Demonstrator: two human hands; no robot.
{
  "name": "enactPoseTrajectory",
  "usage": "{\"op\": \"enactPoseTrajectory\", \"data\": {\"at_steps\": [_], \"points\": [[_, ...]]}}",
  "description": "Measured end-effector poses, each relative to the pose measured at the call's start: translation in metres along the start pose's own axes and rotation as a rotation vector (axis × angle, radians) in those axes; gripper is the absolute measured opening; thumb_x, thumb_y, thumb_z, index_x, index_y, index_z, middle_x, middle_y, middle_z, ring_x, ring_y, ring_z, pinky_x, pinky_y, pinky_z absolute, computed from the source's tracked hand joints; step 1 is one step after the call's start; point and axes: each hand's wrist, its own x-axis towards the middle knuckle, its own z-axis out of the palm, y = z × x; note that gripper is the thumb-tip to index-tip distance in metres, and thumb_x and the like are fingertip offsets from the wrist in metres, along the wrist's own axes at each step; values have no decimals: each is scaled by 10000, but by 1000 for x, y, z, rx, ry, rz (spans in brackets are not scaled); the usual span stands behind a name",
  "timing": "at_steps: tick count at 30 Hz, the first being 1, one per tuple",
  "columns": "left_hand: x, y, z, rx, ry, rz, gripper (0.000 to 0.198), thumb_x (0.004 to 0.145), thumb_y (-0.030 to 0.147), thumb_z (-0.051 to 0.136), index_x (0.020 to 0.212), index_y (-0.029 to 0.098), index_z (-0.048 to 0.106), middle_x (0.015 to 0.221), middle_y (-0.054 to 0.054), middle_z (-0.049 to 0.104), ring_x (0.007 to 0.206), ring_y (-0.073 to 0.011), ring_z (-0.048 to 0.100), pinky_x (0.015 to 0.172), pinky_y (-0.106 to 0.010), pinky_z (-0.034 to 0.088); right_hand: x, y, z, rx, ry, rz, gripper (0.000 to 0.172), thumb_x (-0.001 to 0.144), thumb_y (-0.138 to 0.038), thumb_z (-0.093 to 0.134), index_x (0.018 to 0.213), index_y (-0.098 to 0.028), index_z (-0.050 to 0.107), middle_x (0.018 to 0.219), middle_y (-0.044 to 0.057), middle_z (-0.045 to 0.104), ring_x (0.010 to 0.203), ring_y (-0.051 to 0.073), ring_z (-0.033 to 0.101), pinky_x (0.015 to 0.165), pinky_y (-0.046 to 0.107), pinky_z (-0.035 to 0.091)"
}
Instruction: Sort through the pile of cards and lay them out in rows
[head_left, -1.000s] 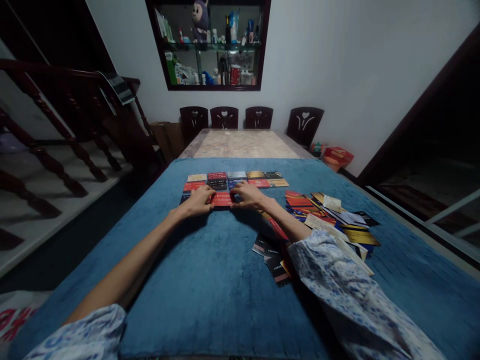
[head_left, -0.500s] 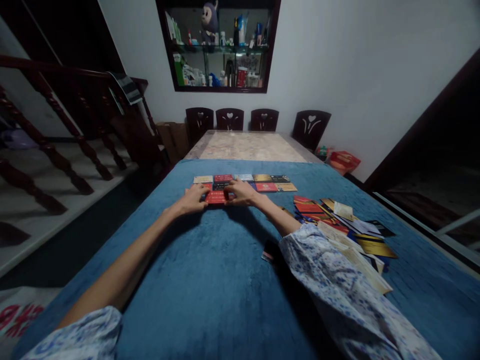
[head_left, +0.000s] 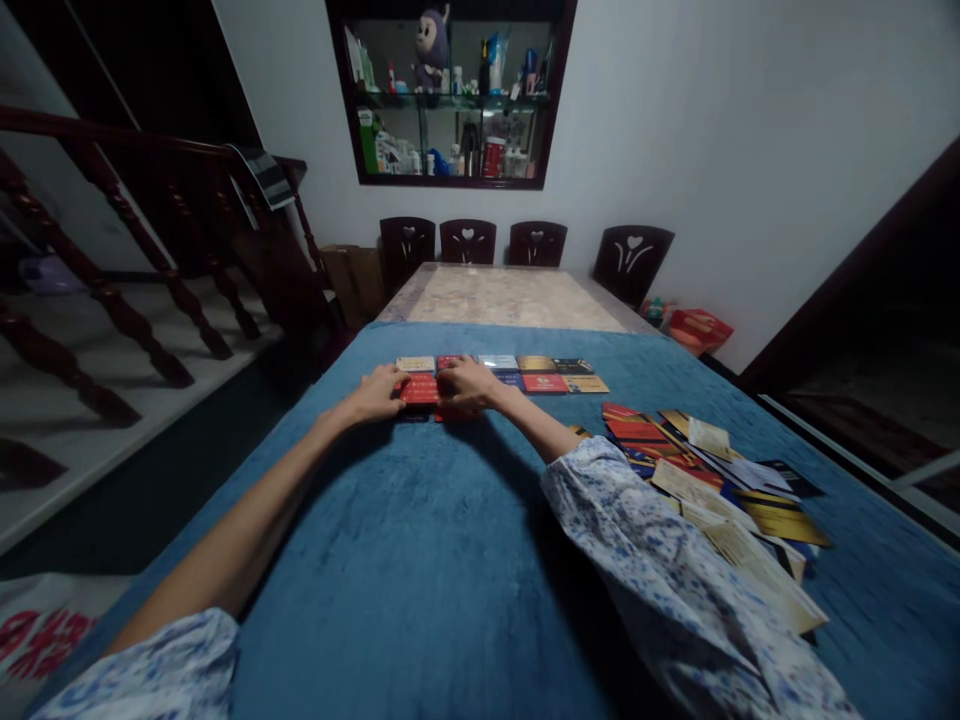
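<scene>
A red card [head_left: 420, 388] with pale lettering lies between my two hands. My left hand [head_left: 377, 393] pinches its left side, thumb at the near corner. Closed at its right side, my right hand [head_left: 466, 384] has curled fingers that hide that edge. A dark card [head_left: 415, 413] shows just below the red one. Another red card [head_left: 457, 415] is partly covered by my right hand. Behind are rows of cards: a cream card [head_left: 415, 364], a pale card [head_left: 497, 362], a gold card [head_left: 535, 364], a black card [head_left: 573, 366] and a red-and-white card [head_left: 544, 384].
A loose pile of cards and papers [head_left: 712, 470] spreads at the right, beside my sleeve. Blue cloth [head_left: 390, 560] covers the near table; bare stone tabletop [head_left: 517, 295] lies beyond. Dark chairs [head_left: 634, 262] stand at the far end, with a stair railing [head_left: 150, 240] at left.
The red card between my hands has shifted left relative to the rows, and both hands have moved with it. A dark card and another red card now show below. The view has shifted slightly.
</scene>
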Motion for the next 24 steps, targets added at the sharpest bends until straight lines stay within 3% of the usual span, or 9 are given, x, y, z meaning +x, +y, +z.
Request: {"op": "enactPoseTrajectory", "data": {"at_steps": [11,17,24], "points": [[14,-34,1,6,25,37,543,734,236,609,1269,168,672,1241,-117,658,1182,-288,597,1049,-381,480,35,-3,3,-27,-7,-12,454,878,-478,649,1246,-215,674,1349,156,590,1271,349,464,957,468,456],[23,-41,2,21,5,16,568,724,242,616,1272,106,675,1273,-160,664,1197,-311,609,1077,-388,464,48,-4,3,-42,-36,-13,460,886,-462,638,1265,-204,677,1359,164,605,1269,354,465,945,455,466],[29,-44,2,-12,-19,10,534,706,228,625,1224,126,701,1267,-133,697,1201,-312,628,1071,-382,484,51,-7,-2,-47,-78,-22,429,893,-442,633,1229,-183,704,1349,168,632,1259,352,492,949,437,459]]}}
